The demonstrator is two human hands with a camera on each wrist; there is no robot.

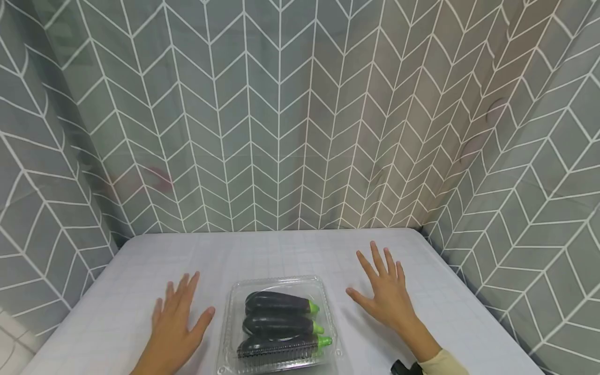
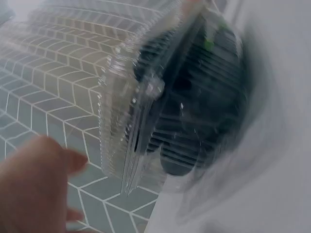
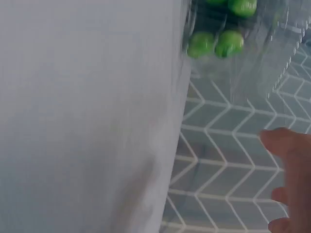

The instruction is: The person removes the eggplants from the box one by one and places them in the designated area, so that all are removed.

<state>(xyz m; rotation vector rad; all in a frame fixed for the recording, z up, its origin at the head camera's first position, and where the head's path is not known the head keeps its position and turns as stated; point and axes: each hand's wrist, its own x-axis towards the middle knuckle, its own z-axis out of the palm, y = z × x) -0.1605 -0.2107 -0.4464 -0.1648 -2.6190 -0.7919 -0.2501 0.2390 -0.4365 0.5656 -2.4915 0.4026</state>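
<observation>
A clear plastic clamshell box (image 1: 328,307) sits on the white table between my hands. Inside it, dark eggplants (image 1: 278,324) with green stem ends lie stacked side by side, the stems pointing right. My left hand (image 1: 175,325) is held to the left of the box, fingers extended and thumb spread, apart from it. On the other side, my right hand (image 1: 386,297) is spread wide and holds nothing. The left wrist view shows the box's ridged side (image 2: 141,102), blurred. Green stem ends (image 3: 228,43) show through the plastic in the right wrist view.
The white table (image 1: 197,250) has rounded far corners. A grey curtain (image 1: 290,130) with white chevron lines hangs behind it and along both sides. A dark strap (image 1: 407,367) is on my right wrist, beside a pale sleeve (image 1: 445,363).
</observation>
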